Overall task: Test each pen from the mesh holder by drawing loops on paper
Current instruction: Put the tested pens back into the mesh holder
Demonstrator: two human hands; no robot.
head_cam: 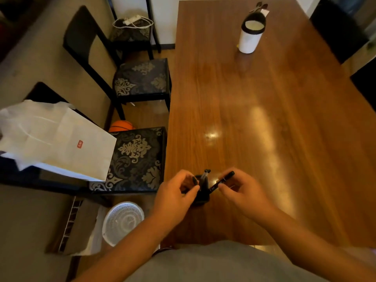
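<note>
My right fingers (226, 190) pinch the light, stiff, slick pen (222, 181) mid-barrel; left fingers (190, 191) curl round the mesh holder (202, 197).

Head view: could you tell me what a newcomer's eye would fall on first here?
Both hands meet at the table's near edge: the left hand grips a black mesh holder, the right hand pinches a black pen beside it. Next, the white paper bag on the chair at left, and a white canister at the table's far end.
</note>
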